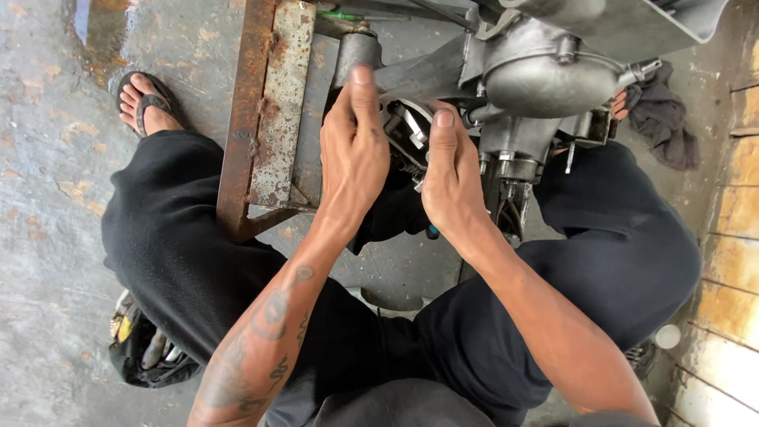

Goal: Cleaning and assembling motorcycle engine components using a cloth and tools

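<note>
We press our left hand (353,150) and right hand (451,174) on the small metal part (409,130) under the grey engine (545,75). It sits between both hands, just ahead of our curled fingers (440,126). We cannot tell if they grip it.

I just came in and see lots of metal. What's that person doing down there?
A person in black trousers squats on the concrete floor and works on a grey metal engine beside a rusty metal stand. Both the left hand and the right hand press on a small part at the engine's side. A dark rag lies nearby.
</note>
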